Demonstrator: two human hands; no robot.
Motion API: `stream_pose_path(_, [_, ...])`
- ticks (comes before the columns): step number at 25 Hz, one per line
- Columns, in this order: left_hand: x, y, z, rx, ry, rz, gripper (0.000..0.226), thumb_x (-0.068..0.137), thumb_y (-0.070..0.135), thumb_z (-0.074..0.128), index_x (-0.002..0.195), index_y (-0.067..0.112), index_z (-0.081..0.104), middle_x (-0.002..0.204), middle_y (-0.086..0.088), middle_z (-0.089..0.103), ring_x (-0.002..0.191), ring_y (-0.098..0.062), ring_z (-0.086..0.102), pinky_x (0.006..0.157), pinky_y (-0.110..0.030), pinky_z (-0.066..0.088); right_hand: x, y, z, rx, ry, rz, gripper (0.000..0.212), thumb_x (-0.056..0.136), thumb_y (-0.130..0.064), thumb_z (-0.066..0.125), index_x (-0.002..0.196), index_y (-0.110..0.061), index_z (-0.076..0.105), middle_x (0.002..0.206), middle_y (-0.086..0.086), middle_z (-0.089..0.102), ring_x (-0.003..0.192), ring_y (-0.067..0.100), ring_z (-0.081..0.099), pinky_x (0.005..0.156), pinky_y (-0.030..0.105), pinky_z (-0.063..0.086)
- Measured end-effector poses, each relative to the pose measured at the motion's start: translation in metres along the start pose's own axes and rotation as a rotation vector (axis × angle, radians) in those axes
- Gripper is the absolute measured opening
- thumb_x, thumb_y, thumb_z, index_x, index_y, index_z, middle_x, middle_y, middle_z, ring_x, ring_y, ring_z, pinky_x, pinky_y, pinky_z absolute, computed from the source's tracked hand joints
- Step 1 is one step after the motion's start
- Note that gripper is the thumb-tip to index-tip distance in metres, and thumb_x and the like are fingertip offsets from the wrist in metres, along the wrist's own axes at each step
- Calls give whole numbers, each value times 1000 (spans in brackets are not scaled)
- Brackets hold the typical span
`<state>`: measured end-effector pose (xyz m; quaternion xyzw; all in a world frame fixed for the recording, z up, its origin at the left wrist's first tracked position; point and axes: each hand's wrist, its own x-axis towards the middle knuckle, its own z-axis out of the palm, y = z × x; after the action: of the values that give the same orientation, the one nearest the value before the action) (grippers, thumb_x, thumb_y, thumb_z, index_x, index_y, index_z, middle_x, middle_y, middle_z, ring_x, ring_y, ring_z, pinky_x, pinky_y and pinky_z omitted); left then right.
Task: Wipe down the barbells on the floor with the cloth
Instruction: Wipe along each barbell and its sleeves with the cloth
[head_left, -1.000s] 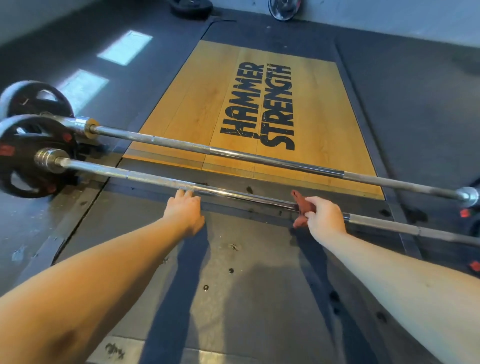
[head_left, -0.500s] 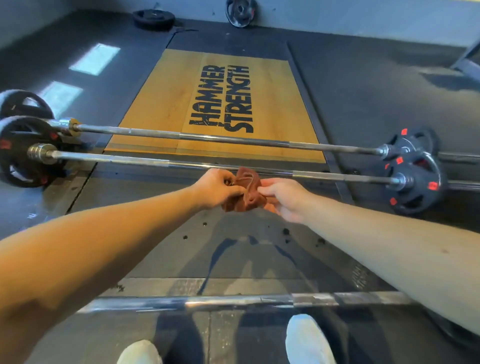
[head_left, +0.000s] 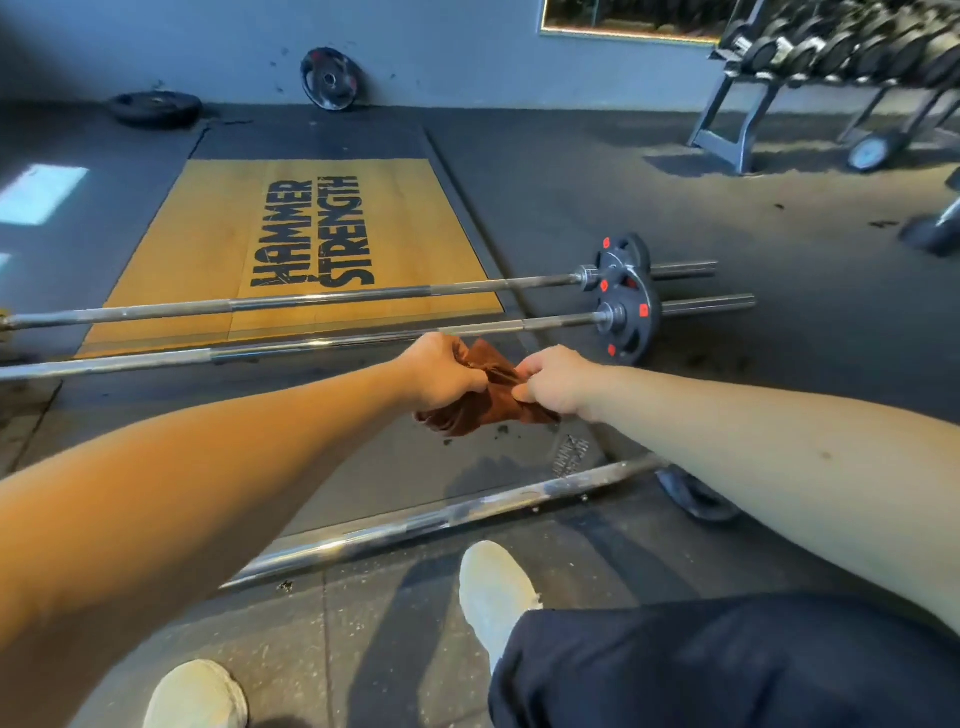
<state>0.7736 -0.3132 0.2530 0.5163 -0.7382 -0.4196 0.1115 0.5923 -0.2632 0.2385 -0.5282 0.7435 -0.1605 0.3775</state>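
Observation:
A rust-brown cloth hangs bunched in the air between my hands. My left hand grips its left side and my right hand pinches its right side, both above the floor. Three steel barbells lie on the floor. The far barbell and the middle barbell cross beyond my hands, each carrying a black plate with red marks at the right end. The near barbell lies just in front of my feet, its right end hidden under my right forearm.
A wooden lifting platform with black lettering lies beyond the bars. Loose plates rest by the back wall. A dumbbell rack stands at the back right. My pale shoes and dark shorts fill the lower frame.
My right hand lifted the cloth off the middle barbell and my left hand let go of the bar and took the cloth too. The view rose and swung right, showing the near bar and my feet.

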Motion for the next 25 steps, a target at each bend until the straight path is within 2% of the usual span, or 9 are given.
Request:
stream_pose_path(2, [-7,22,26,-2,-26,20,24,85,28,76,100,13,65,90,-6,67,78,-18,63,68,-29,53,-14,24,-13,-101,126,-6,7,91,-19,70,88,-21,76,85,3,71,84,23,66,72,27,52])
stream_pose_path(4, [-13,39,47,-4,-35,22,32,86,34,79,107,13,67,96,-6,69,88,-21,66,79,-33,55,-23,42,-21,-75,210,23,8,90,-17,69,91,-18,78,79,3,70,76,22,66,63,25,49])
stream_pose_path(7, [-14,49,71,-27,-40,20,39,83,38,82,110,13,69,103,-8,71,98,-26,67,91,-40,56,-31,60,-22,243,194,194,19,95,-4,60,109,-7,73,80,14,69,57,26,65,48,29,55])
stream_pose_path(10, [-14,62,88,-23,-53,76,35,83,34,83,105,11,70,101,-9,70,94,-24,65,81,-34,51,-44,73,-26,597,144,303,30,100,-2,46,123,4,64,91,24,70,75,36,71,61,47,64])
stream_pose_path(13, [-10,85,109,4,-139,128,27,82,32,84,93,14,67,88,-3,66,85,-20,61,75,-31,47,-60,90,-43,954,167,367,31,102,-18,45,121,-2,64,105,26,71,93,41,71,78,58,61])
stream_pose_path(16, [1,114,123,3,-166,187,29,86,38,80,80,16,62,76,1,61,73,-16,56,64,-27,43,-64,106,-75,1124,214,305,24,105,-29,53,108,-11,69,111,16,73,97,31,71,88,53,58])
stream_pose_path(20, [35,148,151,-102,-150,189,26,90,37,73,83,15,62,80,-3,63,73,-17,59,63,-29,47,-62,143,-110,1161,271,246,38,99,-40,64,121,-9,68,111,13,76,103,29,74,95,48,58])
stream_pose_path(23, [60,174,191,-179,-193,140,19,87,33,71,88,15,70,87,-3,68,80,-20,63,73,-32,52,-59,197,-122,1176,325,181,36,98,-25,68,132,-14,66,117,7,75,108,24,72,97,44,57])
stream_pose_path(25, [72,192,224,-252,-233,113,11,87,28,69,87,19,74,86,-1,71,81,-19,66,76,-32,54,-66,228,-130,1192,418,175,34,95,-13,71,129,-18,64,116,7,74,99,22,73,85,39,61])
